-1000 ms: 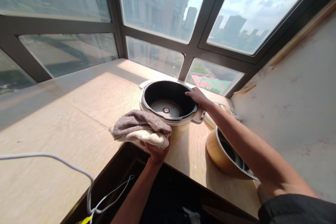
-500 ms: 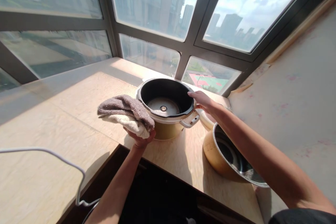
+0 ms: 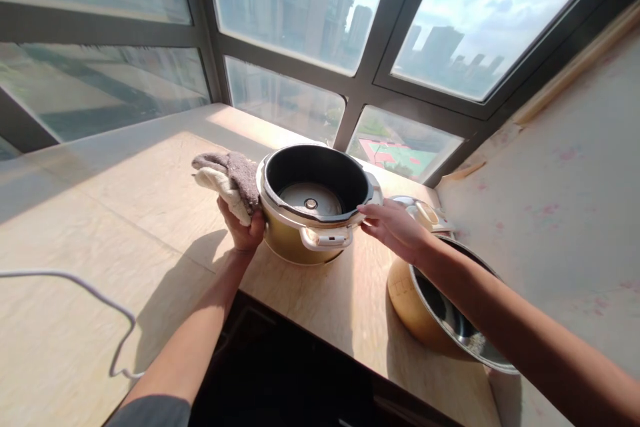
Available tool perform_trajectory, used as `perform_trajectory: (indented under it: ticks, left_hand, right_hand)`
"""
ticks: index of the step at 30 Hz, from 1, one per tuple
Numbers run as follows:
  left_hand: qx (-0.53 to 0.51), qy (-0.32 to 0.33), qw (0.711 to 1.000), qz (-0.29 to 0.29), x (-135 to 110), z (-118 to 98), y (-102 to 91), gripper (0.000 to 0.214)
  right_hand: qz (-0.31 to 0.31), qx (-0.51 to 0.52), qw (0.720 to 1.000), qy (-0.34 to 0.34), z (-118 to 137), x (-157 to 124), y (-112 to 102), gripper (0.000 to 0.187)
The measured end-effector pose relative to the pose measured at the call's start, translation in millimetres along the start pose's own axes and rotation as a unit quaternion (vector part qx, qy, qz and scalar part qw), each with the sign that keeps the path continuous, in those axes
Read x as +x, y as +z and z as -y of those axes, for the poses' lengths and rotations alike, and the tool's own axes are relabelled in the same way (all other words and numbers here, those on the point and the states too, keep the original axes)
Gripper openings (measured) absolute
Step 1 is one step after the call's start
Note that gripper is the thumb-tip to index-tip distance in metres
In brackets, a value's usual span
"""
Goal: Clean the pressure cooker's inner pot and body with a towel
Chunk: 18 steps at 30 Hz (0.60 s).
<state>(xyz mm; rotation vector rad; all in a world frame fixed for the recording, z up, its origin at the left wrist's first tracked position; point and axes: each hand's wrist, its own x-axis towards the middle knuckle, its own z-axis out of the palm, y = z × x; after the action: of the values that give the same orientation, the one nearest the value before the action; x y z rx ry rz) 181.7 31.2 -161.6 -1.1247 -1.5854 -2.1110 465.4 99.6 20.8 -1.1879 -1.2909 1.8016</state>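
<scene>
Reaching up from the lower left of the frame, the left hand grips a folded cloth — grey on top, cream beneath — and presses it against the left wall of the gold cooker body. From the lower right comes the other forearm; the right hand lies with its fingers extended and loosely open, the fingertips touching the cooker's rim just beside its pale front handle. It clasps nothing.

Nearest the camera, at the lower right, a gold inner pot with a steel lining lies tilted on the pale wooden surface, its mouth turned toward the right edge of the frame. A white cable curls across the surface at the lower left, well apart from the cooker.

The cooker body stands upright at the middle of the frame, its dark cavity open and a round heating plate showing at the bottom. Just behind the right hand a lid rests on the surface — partly hidden. Beyond, dark window frames fill the upper half, with tall buildings outside.
</scene>
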Motion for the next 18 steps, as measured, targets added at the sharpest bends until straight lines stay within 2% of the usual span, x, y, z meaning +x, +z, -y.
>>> perform_trajectory:
  ticks: [2,5,9,12,14,16,18]
  left_hand:
    - [-0.001,0.01,0.999,-0.035,-7.5,-20.7,4.8,0.086]
    - [0.027,-0.085,0.992,-0.089,-34.6,-57.2,12.1,0.079]
    - [0.052,-0.159,0.981,-0.103,-89.0,-99.7,21.1,0.088]
    - [0.094,-0.176,0.975,-0.098,-129.4,-122.3,30.2,0.096]
    - [0.11,-0.171,0.974,-0.102,-148.2,-133.9,37.4,0.101]
    - [0.107,-0.174,0.973,-0.109,-158.0,-142.7,44.2,0.103]
    - [0.094,-0.187,0.97,-0.122,-160.0,-146.8,49.4,0.102]
  right_hand:
    - [-0.009,0.005,1.0,0.01,1.6,-5.3,0.9,0.033]
    - [-0.026,-0.011,0.999,0.043,6.6,-6.4,-4.3,0.029]
    - [-0.041,-0.084,0.994,0.06,12.3,8.5,-21.4,0.02]
    - [-0.067,-0.12,0.99,0.028,15.5,35.9,-36.2,0.014]
    - [-0.062,-0.116,0.991,0.02,19.4,61.6,-42.8,0.013]
    - [-0.047,-0.12,0.992,0.002,25.1,90.0,-44.7,0.015]
    - [-0.058,-0.13,0.989,-0.044,31.3,116.2,-41.6,0.017]
